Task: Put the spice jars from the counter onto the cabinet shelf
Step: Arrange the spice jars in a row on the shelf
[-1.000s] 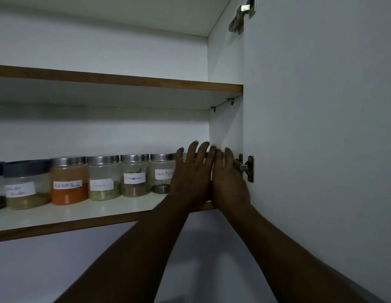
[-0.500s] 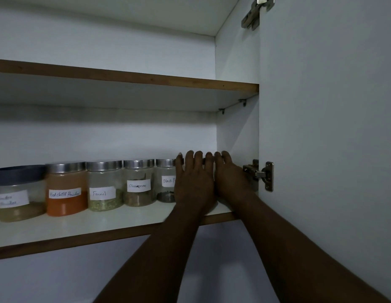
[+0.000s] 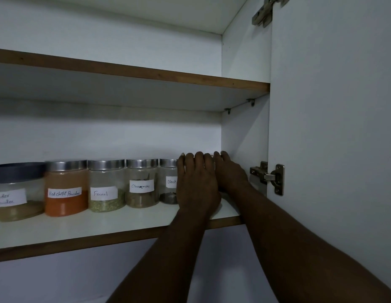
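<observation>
Just right of the Black-labelled jar, a hidden jar is being clasped by the left hand and right hand, fingers curled lower than before; placement is seemingly being finished.

Five jars stand in a row along the lower shelf, near its back. From left to right they are a wide jar, the chilli powder jar, the fennel jar, the cinnamon jar and the black pepper jar. The left hand and right hand sit side by side, touching, between that last jar and the side wall. They hide whatever is behind them. The upper shelf lies above, and the open door hangs to the right.
</observation>
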A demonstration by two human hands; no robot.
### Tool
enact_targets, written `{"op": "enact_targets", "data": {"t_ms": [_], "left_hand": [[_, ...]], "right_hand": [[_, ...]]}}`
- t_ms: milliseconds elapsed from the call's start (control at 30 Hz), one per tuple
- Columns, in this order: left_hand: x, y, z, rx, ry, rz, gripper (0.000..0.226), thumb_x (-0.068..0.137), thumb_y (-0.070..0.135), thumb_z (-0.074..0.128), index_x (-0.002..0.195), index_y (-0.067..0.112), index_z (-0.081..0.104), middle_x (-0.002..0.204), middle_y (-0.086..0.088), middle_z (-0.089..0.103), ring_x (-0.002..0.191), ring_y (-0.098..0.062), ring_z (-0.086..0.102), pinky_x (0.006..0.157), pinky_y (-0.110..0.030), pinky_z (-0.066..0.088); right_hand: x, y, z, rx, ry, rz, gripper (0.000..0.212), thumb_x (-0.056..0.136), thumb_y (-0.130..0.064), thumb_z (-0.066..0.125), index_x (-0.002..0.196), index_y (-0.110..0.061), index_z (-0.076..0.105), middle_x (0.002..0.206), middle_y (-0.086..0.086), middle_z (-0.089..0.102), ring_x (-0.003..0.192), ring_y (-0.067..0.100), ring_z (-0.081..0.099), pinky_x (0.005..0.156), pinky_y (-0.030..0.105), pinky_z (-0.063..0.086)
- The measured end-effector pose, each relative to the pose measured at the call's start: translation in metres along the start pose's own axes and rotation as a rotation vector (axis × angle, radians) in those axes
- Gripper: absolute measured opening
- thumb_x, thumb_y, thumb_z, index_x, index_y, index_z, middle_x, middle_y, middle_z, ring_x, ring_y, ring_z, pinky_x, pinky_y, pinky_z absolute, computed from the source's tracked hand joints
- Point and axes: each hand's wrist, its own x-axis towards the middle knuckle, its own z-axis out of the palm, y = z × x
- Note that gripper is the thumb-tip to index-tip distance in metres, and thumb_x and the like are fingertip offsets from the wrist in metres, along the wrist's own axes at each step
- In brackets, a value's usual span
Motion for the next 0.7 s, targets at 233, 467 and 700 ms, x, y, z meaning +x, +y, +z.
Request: {"op": "enact_targets", "data": {"t_ms": [233, 467, 700], "left_hand": [[0.001, 0.000, -0.003, 0.020, -0.054, -0.011, 0.075, 0.079, 0.037, 0.060, 0.146, 0.012, 0.037, 0.146, -0.010, 0.042, 0.140, -0.033, 0.032, 0.122, -0.050, 0.014], [0.002, 0.000, -0.008, 0.018, -0.035, -0.073, 0.071, 0.088, 0.035, 0.058, 0.150, 0.010, 0.035, 0.153, -0.013, 0.037, 0.144, -0.035, 0.027, 0.122, -0.047, 0.016], [0.001, -0.006, -0.008, 0.053, -0.060, -0.091, 0.057, 0.097, 0.035, 0.042, 0.151, 0.016, 0.036, 0.151, -0.009, 0.040, 0.143, -0.034, 0.026, 0.122, -0.047, 0.013]], "right_hand": [[0.005, 0.002, 0.005, -0.009, -0.018, 0.008, 0.090, 0.093, -0.023, 0.068, 0.162, -0.015, 0.010, 0.169, 0.009, 0.006, 0.125, 0.041, 0.056, 0.093, 0.043, 0.050], [-0.010, -0.006, -0.001, 0.032, 0.174, -0.028, 0.110, 0.086, -0.012, 0.074, 0.163, -0.021, -0.004, 0.170, 0.008, 0.006, 0.103, 0.032, 0.065, 0.068, 0.033, 0.048], [-0.048, -0.015, 0.000, 0.133, 0.152, -0.006, 0.050, 0.090, -0.019, 0.066, 0.134, -0.008, 0.045, 0.118, 0.015, 0.065, 0.099, 0.033, 0.067, 0.073, 0.035, 0.052]]}}
